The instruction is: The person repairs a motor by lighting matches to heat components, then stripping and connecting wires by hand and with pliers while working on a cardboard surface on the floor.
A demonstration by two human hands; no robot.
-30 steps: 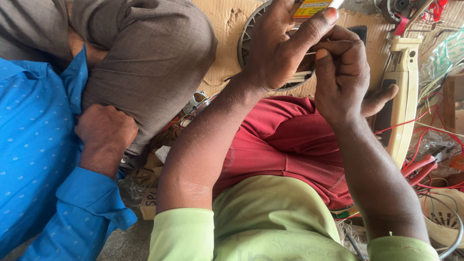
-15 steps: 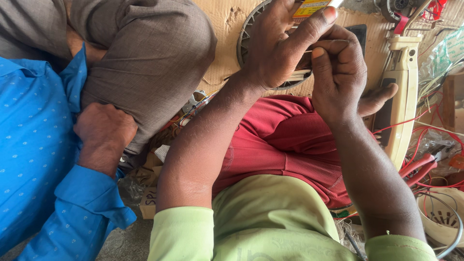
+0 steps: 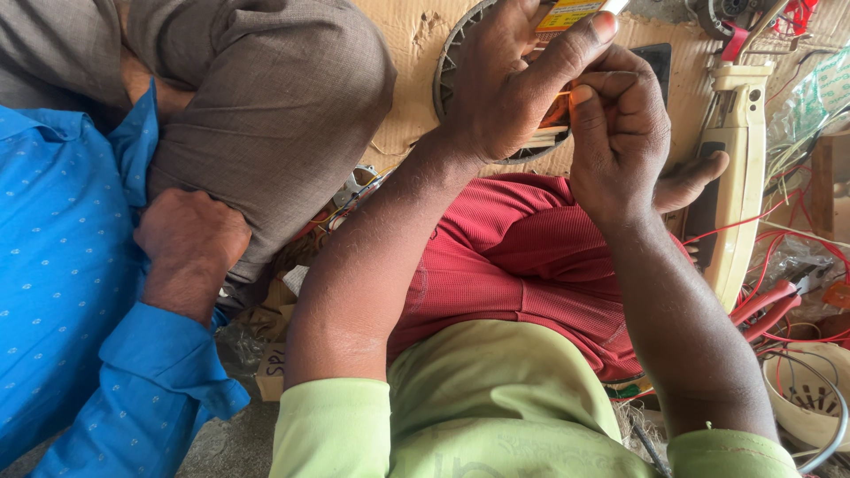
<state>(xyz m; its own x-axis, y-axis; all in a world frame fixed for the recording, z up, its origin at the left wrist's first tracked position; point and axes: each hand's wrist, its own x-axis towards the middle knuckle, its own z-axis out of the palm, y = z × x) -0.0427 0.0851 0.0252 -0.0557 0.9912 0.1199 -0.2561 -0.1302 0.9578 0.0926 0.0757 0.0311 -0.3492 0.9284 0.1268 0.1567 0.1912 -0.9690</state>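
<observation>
You are gripping a small yellow box in your left hand at twelve o'clock, while your right hand is pinching a thin stick just beside it. Judging by this, you are drawing the stick out, and the next move is calling for a firm pinch.

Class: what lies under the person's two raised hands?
A round grey slotted disc on brown cardboard shows beneath the left hand and right hand; its middle is covered.

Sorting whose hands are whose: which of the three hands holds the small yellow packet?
The left hand pinches the yellow packet at the top. The right hand is curled beside it; the blue-sleeved person's fist rests far left against a knee.
</observation>
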